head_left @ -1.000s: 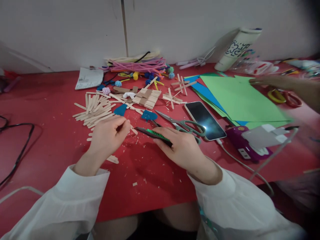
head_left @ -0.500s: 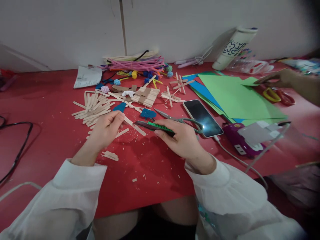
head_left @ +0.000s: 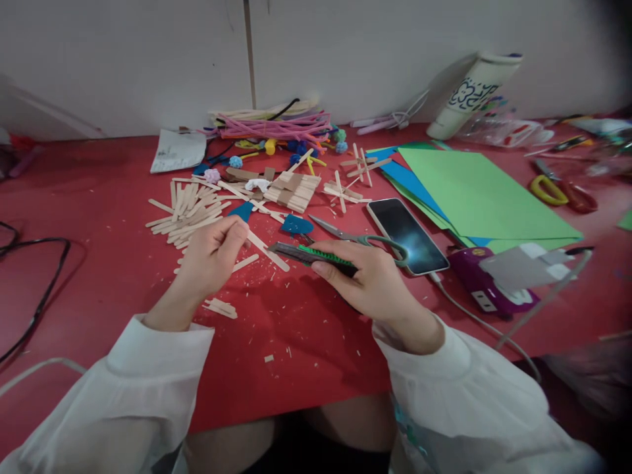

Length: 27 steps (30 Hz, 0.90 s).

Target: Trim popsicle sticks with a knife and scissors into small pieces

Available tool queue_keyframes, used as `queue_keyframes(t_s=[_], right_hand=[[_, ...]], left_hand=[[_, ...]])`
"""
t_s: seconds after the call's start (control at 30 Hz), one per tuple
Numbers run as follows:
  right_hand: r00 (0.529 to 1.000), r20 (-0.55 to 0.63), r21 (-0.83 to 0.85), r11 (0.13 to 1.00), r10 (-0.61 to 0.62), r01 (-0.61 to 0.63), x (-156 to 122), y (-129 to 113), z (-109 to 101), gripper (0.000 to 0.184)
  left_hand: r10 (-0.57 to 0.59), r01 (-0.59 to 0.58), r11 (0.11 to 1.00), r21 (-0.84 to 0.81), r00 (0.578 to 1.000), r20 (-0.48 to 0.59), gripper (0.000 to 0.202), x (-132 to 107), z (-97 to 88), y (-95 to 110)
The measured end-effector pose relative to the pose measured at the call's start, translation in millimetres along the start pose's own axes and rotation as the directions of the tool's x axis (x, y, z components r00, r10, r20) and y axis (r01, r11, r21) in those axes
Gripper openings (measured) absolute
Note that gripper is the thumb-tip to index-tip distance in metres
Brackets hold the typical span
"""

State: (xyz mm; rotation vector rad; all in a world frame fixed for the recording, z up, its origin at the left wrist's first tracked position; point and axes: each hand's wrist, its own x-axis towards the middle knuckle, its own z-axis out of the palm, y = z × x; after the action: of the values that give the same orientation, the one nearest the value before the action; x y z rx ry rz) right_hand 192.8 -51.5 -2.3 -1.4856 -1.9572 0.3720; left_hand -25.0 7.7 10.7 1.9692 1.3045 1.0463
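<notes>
My left hand point(head_left: 212, 253) is closed in a pinch on one end of a wooden craft stick point(head_left: 270, 253), which points down to the right. My right hand point(head_left: 368, 276) is wrapped round a utility knife point(head_left: 316, 255) with a green grip, its blade tip close to the stick; whether they touch I cannot tell. Behind the left hand lies a pile of craft sticks point(head_left: 190, 209). Grey-handled scissors point(head_left: 345, 235) and a blue cut piece point(head_left: 297, 225) lie just beyond the knife. Short cut sticks point(head_left: 221, 307) and small shavings are scattered below the hands.
A phone point(head_left: 409, 236) with a cable lies right of the scissors, beside a purple power strip point(head_left: 488, 280). Green paper sheets point(head_left: 494, 197), yellow-and-red scissors point(head_left: 563, 192) and a tumbler point(head_left: 471, 95) are farther right. Pipe cleaners point(head_left: 274, 126) lie along the wall.
Another person's hand at the far right has left the view, and the small green paper piece it held is gone from the sheets. My right hand with the knife has shifted slightly.
</notes>
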Motion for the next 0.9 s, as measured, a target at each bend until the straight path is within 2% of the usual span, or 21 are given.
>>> queue_keyframes(t_s=[0.1, 0.23, 0.37, 0.43, 0.5, 0.6, 0.67, 0.73, 0.83, 0.9], right_hand=[[1.0, 0.009, -0.027, 1.0, 0.009, -0.008, 0, 0, 0, 0.028], [0.995, -0.072, -0.148, 0.987, -0.064, 0.053, -1, -4, 2, 0.027], [0.987, -0.115, -0.285, 0.955, -0.115, 0.078, -5, -13, 5, 0.028], [0.993, -0.087, -0.243, 0.969, -0.076, 0.053, -7, -16, 7, 0.03], [1.0, -0.018, -0.126, 0.992, 0.002, -0.005, -8, -17, 7, 0.03], [0.986, 0.098, 0.057, 0.988, 0.137, -0.143, -6, -14, 7, 0.033], [0.976, 0.125, 0.116, 0.975, 0.177, -0.192, -5, -12, 7, 0.034], [0.986, 0.06, 0.093, 0.983, 0.154, -0.159, -4, -12, 7, 0.032], [0.995, -0.097, -0.051, 0.998, 0.034, -0.039, -4, -13, 8, 0.029], [0.989, -0.144, -0.125, 0.992, -0.036, 0.018, -5, -13, 8, 0.028]], left_hand=[[0.005, -0.005, 0.999, -0.044, 1.0, -0.004, 0.03, 0, 1.3, 2], [-0.002, 0.002, 0.999, -0.044, 1.0, -0.004, 0.031, -1, 2.3, 5], [0.005, -0.003, 1.0, 0.027, 0.996, -0.084, 0.031, -3, 4.9, 5], [0.023, -0.015, 0.998, 0.065, 0.992, -0.124, 0.031, -4, 7.5, 4], [0.053, -0.037, 0.993, 0.112, 0.987, -0.149, 0.032, -6, 10.3, 3], [0.109, -0.079, 0.981, 0.178, 0.98, -0.169, 0.032, -7, 13.4, 3], [0.126, -0.087, 0.975, 0.205, 0.975, -0.186, 0.031, -7, 14.0, 3], [0.123, -0.079, 0.973, 0.216, 0.972, -0.2, 0.03, -7, 13.2, 3], [0.105, -0.059, 0.975, 0.215, 0.972, -0.209, 0.03, -7, 11.2, 2], [0.088, -0.044, 0.977, 0.211, 0.974, -0.208, 0.03, -6, 10.4, 1]])
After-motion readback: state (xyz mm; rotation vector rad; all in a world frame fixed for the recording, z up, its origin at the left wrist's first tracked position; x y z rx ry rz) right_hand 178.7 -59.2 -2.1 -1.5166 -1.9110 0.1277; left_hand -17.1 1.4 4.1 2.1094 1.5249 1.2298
